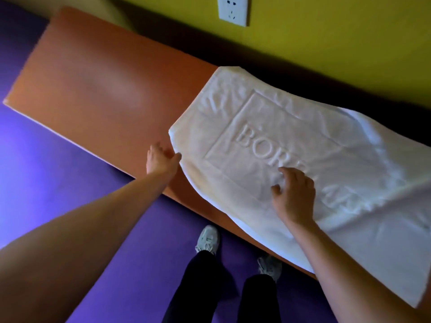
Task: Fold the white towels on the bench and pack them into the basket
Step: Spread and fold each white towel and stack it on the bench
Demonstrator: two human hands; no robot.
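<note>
**Hand placement: towel spread flat before the 1st fold**

Left hand (161, 160) open, fingers extended, fingertips touching the near left corner of the white towel (291, 145); nothing gripped. Probably placed there to take up that corner or square the edge. Right hand (294, 194) pressed palm-down on the towel, fingers spread and slightly curled, nothing enclosed; apparently serving as an anchor so the cloth cannot slide off the smooth orange tabletop (98, 82).

Towel laid face-up across the right part of the tabletop, embossed lettering and square border showing, near edge overhanging toward the purple floor (70, 171). Surface wrinkled, 1 crease running across the right end.

Judged stage: smoothing and alignment, no fold made yet. Basket not in view; packing not begun. Left part of the tabletop bare, leaving room for folding. Risk: overhanging edge dragging the towel off if the anchor lifts.
</note>
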